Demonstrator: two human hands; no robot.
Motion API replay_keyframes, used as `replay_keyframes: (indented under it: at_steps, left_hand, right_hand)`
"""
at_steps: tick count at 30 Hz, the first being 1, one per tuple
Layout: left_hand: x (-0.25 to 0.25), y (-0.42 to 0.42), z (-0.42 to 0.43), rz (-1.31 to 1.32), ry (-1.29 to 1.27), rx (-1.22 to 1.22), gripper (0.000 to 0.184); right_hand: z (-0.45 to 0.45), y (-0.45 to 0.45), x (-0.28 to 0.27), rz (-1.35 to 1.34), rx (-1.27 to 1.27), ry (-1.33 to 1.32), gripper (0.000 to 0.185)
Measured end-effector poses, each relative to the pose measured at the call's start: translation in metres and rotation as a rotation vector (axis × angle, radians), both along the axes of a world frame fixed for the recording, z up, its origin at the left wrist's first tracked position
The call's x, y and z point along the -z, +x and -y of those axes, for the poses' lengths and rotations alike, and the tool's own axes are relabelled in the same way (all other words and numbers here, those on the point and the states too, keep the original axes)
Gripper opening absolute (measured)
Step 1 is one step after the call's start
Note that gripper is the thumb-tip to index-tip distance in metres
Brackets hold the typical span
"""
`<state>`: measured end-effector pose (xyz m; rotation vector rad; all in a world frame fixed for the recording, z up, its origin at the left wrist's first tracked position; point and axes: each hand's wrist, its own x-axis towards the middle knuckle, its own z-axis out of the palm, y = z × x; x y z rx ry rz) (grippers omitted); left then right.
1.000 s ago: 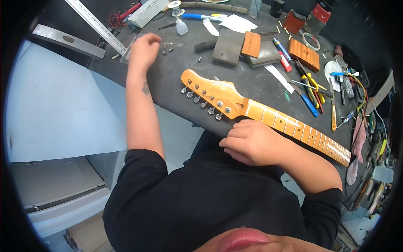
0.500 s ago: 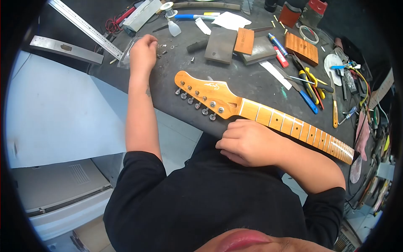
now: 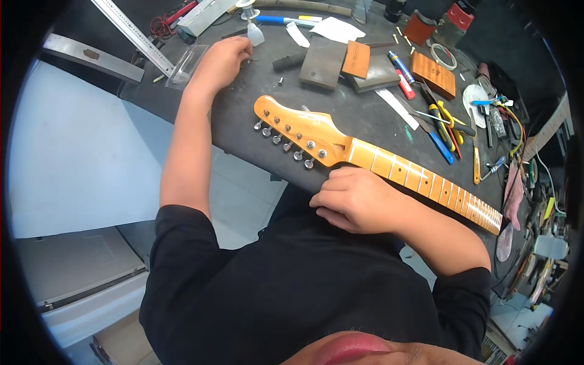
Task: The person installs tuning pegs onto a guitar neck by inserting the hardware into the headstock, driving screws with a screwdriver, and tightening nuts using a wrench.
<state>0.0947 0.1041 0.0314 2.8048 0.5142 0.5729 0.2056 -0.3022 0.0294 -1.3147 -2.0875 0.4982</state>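
A maple guitar neck (image 3: pixel 420 181) lies slantwise on the dark workbench, its headstock (image 3: pixel 298 131) on the left, fitted with several metal tuning pegs. Close below the headstock end of the fretboard, my right hand (image 3: pixel 353 201) rests at the bench edge with fingers loosely curled and nothing seen in them. My left hand (image 3: pixel 222 64) reaches to the back left, fingers bent down to the bench top; its fingertips are partly hidden. Beside it lies a clear plastic packet (image 3: pixel 185 66). One small metal part (image 3: pixel 280 80) stands to its right.
Behind the neck are grey blocks (image 3: pixel 322 62), wooden blocks (image 3: pixel 433 74), markers and a white strip. Pliers (image 3: pixel 447 125) and a blue-handled tool (image 3: pixel 439 146) lie right. A metal ruler (image 3: pixel 131 36), a steel bar (image 3: pixel 91 58) and a small bottle (image 3: pixel 255 35) are back left.
My left hand has moved forward and slightly right, over the spot where small metal bits lay. The view has shifted slightly; my right hand stays beside the neck.
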Motion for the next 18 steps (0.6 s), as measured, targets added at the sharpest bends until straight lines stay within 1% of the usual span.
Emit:
replay_keyframes:
  at_steps: [2,5,10,14,17,18]
  left_hand:
    - [-0.001,0.002,-0.007,-0.01,0.054,0.075,0.013]
    - [-0.008,0.004,-0.006,-0.101,0.093,0.075,0.015]
    - [-0.013,0.011,-0.005,-0.2,0.209,0.13,0.013]
    - [-0.013,0.017,-0.008,-0.241,0.331,0.188,0.011]
    - [-0.016,0.019,-0.004,-0.211,0.246,0.165,0.007]
    - [-0.019,0.017,-0.003,-0.193,0.209,0.158,0.009]
  right_hand:
    - [0.001,-0.001,0.001,-0.012,0.008,0.001,0.017]
    - [0.001,-0.001,0.001,-0.017,0.014,0.0,0.016]
    - [0.002,0.001,0.004,-0.024,0.005,-0.013,0.015]
    - [0.002,0.002,0.006,-0.028,-0.002,0.015,0.02]
    - [0.003,0.002,0.005,-0.04,0.001,-0.005,0.019]
    - [0.004,0.002,0.004,-0.042,0.001,-0.025,0.018]
